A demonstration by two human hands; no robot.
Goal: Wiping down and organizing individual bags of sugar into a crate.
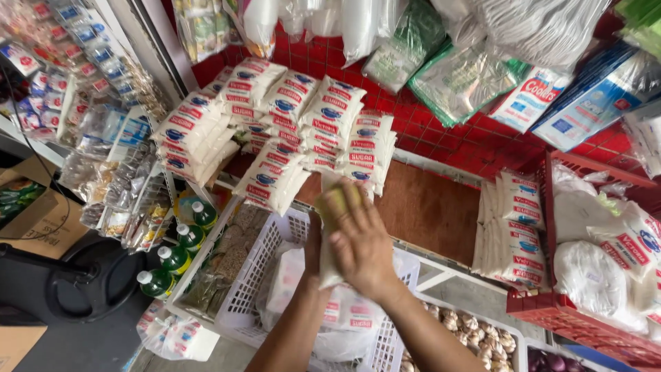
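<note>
Both hands hold one white packet point(329, 267) upright above a white plastic basket point(256, 270). My right hand point(363, 242) lies flat over the packet's front, its fingers reaching the yellowish top end. Only the edge of my left hand point(313, 249) shows; it grips the packet from behind on the left side. In the basket below lie more white packets in clear plastic point(348, 324). Just beyond the hands, a big pile of the same white packets with red and blue labels point(275, 124) rests on a brown shelf board point(430, 210).
A row of packets point(518, 231) stands on edge at the board's right end. A red crate point(575, 313) of white bags sits further right. Green bottles point(176, 256) line the left, a garlic basket point(475, 331) lies below, and plastic bags point(468, 76) hang overhead.
</note>
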